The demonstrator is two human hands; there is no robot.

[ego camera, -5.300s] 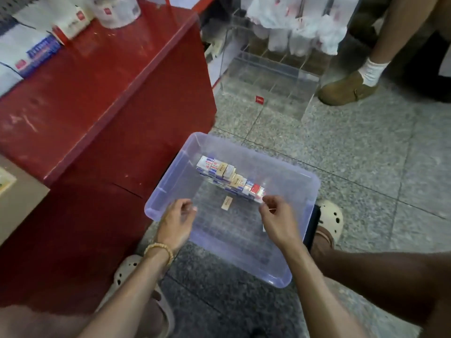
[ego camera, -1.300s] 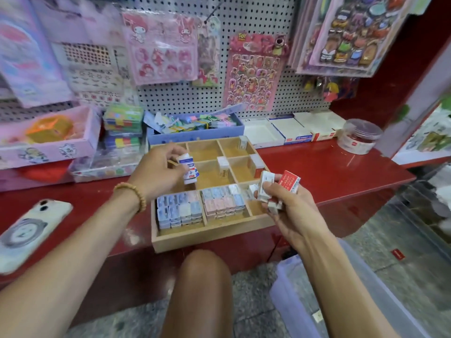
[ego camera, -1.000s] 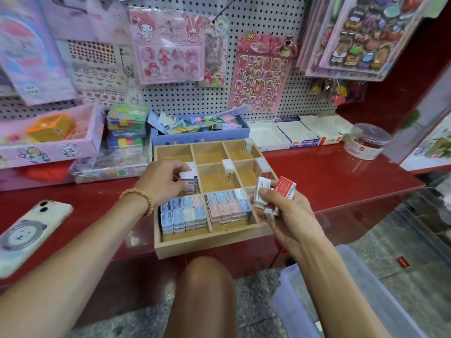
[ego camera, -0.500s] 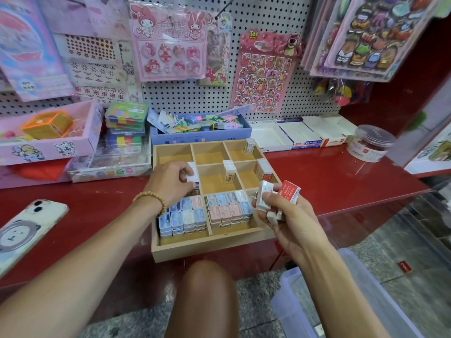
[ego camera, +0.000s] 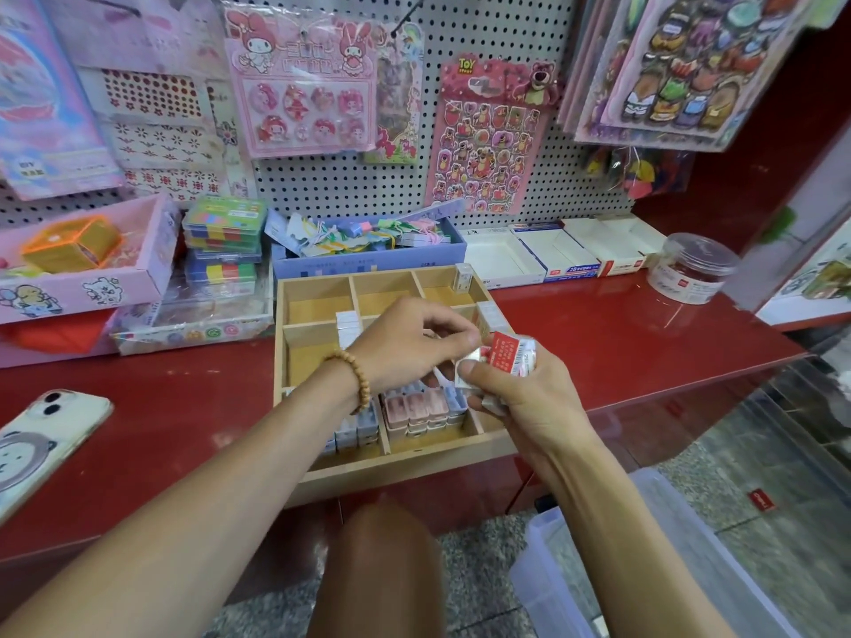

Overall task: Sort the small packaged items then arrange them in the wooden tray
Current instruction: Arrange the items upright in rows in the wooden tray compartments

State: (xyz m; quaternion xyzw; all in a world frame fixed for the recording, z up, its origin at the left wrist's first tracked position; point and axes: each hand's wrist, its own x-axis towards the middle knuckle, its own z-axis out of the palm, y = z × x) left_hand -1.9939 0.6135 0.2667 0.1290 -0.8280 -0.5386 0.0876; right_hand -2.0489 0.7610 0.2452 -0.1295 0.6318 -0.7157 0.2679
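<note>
The wooden tray (ego camera: 382, 460) sits on the red counter (ego camera: 621, 343) and is split into compartments. Blue-white packs (ego camera: 357, 425) fill its front-left compartment and pink packs (ego camera: 416, 409) the front-middle one. A white pack (ego camera: 347, 323) stands in the middle-left compartment, and single packs (ego camera: 463, 277) stand along the right side. My right hand (ego camera: 520, 398) grips a bundle of small packs over the tray's right side, a red-and-white pack (ego camera: 509, 356) on top. My left hand (ego camera: 405, 343) reaches across the tray, its curled fingertips pinching a white pack in that bundle.
A phone (ego camera: 41, 444) lies at the counter's left. Behind the tray are a blue box (ego camera: 368, 264), open white boxes (ego camera: 552, 255), a pink box (ego camera: 83, 278) and a clear jar (ego camera: 690, 274). A clear plastic bin (ego camera: 644, 568) stands on the floor by my knee (ego camera: 382, 568).
My left hand has left its white pack in the middle-left compartment and moved right to the bundle in my right hand. Earlier I turned from the floor bin to the counter.
</note>
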